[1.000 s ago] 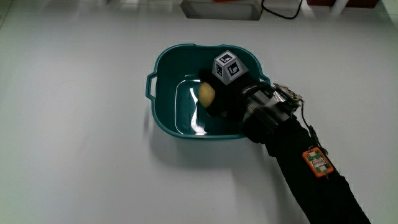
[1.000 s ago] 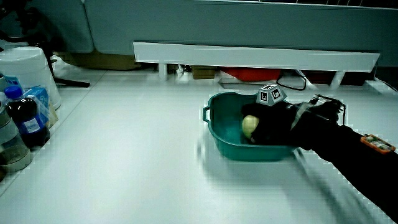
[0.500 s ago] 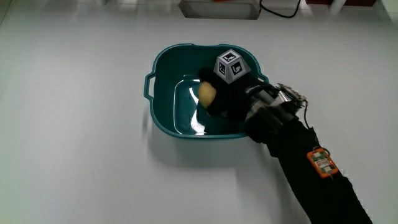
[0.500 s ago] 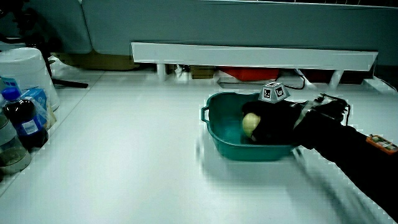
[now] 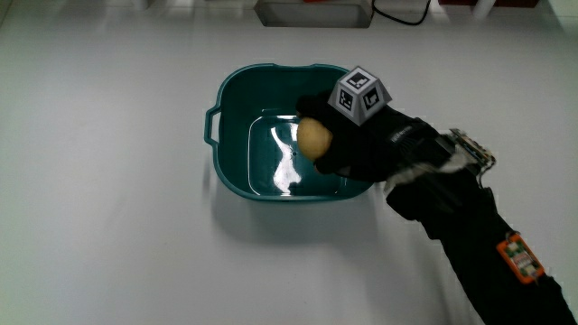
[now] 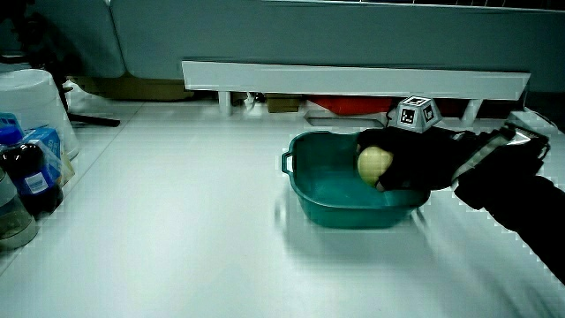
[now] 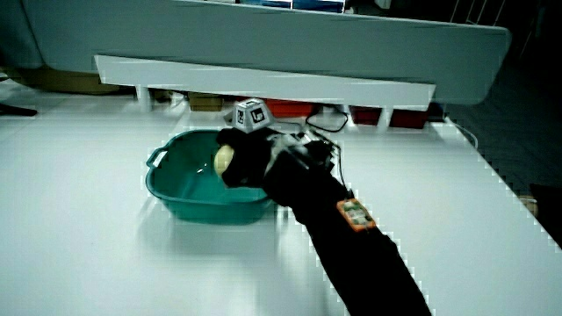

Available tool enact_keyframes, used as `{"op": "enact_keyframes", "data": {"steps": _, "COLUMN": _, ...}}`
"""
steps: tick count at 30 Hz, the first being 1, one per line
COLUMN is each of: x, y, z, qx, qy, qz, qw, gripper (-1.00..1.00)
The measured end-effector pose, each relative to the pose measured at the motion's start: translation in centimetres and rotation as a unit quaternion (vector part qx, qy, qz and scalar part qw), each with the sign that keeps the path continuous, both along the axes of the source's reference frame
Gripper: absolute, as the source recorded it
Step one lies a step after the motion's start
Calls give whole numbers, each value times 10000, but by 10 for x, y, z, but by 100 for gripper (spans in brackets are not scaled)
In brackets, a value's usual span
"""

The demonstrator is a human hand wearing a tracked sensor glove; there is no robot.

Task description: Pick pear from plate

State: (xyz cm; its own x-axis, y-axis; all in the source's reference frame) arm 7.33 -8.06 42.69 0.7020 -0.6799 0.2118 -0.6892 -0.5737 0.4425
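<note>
A yellowish pear (image 5: pixel 315 139) is gripped in the black gloved hand (image 5: pixel 361 144), held above the inside of a teal basin (image 5: pixel 233 171) with handles. The hand's patterned cube (image 5: pixel 362 95) faces up. In both side views the pear (image 6: pixel 374 163) (image 7: pixel 225 157) hangs clear of the basin's floor, level with the rim (image 6: pixel 305 199) (image 7: pixel 167 195). The hand (image 6: pixel 415 163) (image 7: pixel 250 158) is shut on the pear, and the forearm reaches over the basin's edge nearest the person.
A low white partition (image 6: pixel 353 79) runs along the table's edge farthest from the person, with cables and a red item under it. Bottles (image 6: pixel 26 177) and a white container (image 6: pixel 31 102) stand at the table's side edge.
The hand has lifted the pear up off the basin's floor to about rim height and drawn back slightly toward the forearm's side.
</note>
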Motion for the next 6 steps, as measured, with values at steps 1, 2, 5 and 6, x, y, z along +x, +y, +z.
{"op": "enact_keyframes", "data": {"steps": 1, "x": -2, "y": 6, "z": -13, "qx": 26, "qy": -110, "qz": -116, "qw": 9999, "gripper": 100}}
{"op": "enact_keyframes", "data": {"steps": 2, "x": -5, "y": 13, "z": -24, "qx": 109, "qy": -200, "qz": -240, "qw": 9995, "gripper": 100}}
{"op": "enact_keyframes", "data": {"steps": 5, "x": -7, "y": 28, "z": -28, "qx": -92, "qy": -306, "qz": -381, "qw": 9988, "gripper": 100}}
{"op": "enact_keyframes", "data": {"steps": 6, "x": -9, "y": 34, "z": -35, "qx": 133, "qy": -285, "qz": -458, "qw": 9985, "gripper": 100}}
